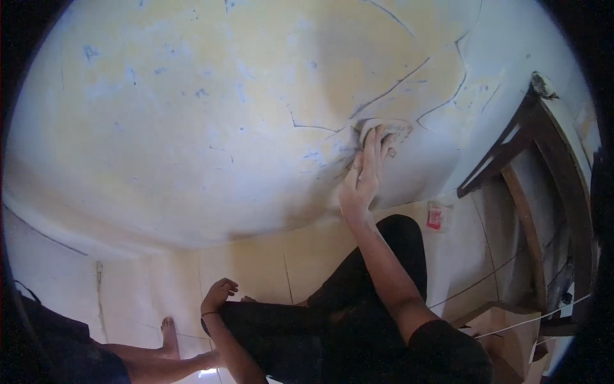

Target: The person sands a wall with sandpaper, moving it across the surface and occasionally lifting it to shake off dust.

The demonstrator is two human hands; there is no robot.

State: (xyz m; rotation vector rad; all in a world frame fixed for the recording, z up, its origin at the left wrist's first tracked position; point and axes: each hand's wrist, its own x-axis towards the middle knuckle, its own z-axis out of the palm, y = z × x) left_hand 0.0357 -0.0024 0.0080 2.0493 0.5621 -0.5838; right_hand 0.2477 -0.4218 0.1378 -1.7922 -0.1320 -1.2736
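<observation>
Starting at the far left of my feed: someone else's bare foot (169, 336) and shin are planted on the pale floor tiles (256, 262), down in the bottom corner. Just right of that is the left hand (217, 296), curled into a loose fist with nothing in it. It has a thin dark band at the wrist and hovers right by the knee of the dark trousers (358, 281).

Moving over, the wall (192, 115) fills most of the view. It's yellowish-white, blotchy, with bluish scuffs and a bunch of long dark cracks running toward the right.

The right hand (364, 173) is up on that wall, arm stretched out, fingers straight and flat rather than wrapped round anything. It's pressing a small pad (390, 130) against the plaster. The pad is pale grey-white and roundish with a rough-looking edge. It peeks out above and to the right of the fingertips, sitting right where a couple of cracks meet. I can't tell if it's cloth or sandpaper.

Further right there's a little red-and-white packet (435, 217) at the base of the wall, then a dark wooden frame (531, 192) leaning at the edge.
</observation>
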